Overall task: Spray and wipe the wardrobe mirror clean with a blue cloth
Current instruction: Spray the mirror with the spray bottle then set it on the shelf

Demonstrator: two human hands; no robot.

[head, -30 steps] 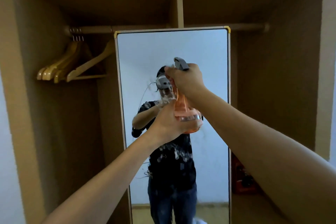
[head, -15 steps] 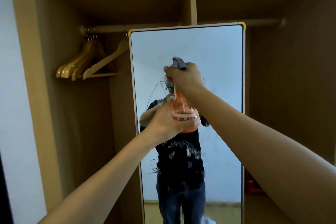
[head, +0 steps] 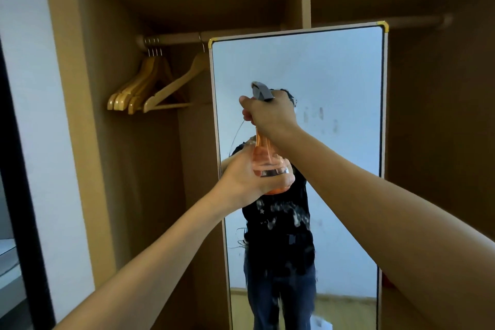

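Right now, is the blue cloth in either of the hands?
No, the left hand cups the base of the orange spray bottle and the right hand grips its top.

A tall mirror with gold corner caps is seen standing inside an open wooden wardrobe. An orange translucent spray bottle is held upright in front of the glass. Its base is gripped by the left hand; its neck, below the grey trigger head, is wrapped by the right hand. Smudges are visible on the glass to the right of the bottle. Wooden hangers are hung on the rail at the left.
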